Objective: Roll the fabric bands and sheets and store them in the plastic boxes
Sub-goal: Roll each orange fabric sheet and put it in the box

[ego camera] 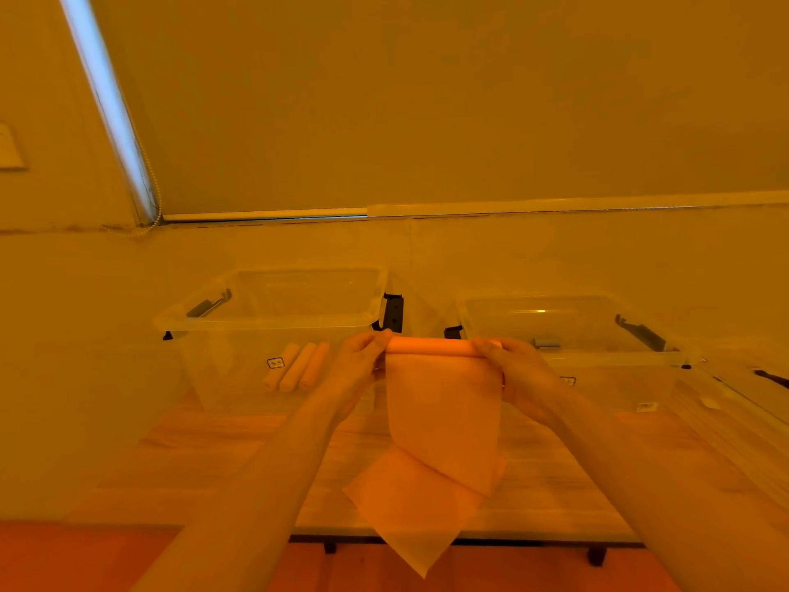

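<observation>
A pale fabric sheet [442, 420] is being rolled in the air above the wooden table [555, 484], between and in front of two clear plastic boxes. Its upper part is already wound into a tight roll [431, 346], while the unrolled length is hanging down, its lower corner draping onto the table and past the near edge. The left hand [363, 361] is pinching the left end of the roll with curled fingers, and the right hand [512, 369] is gripping the right end the same way. This looks like the middle of the rolling step: well over half of the sheet is hanging loose. The next move probably calls for both hands turning the roll evenly so the ends are not telescoping, then carrying it to a box. Counting: one sheet is in hand; three finished rolls [296, 367] are lying side by side inside the left box [264, 322]; the right box [568, 331] is showing no rolls that can be made out. Both boxes are standing open, black latches hanging at their ends.
</observation>
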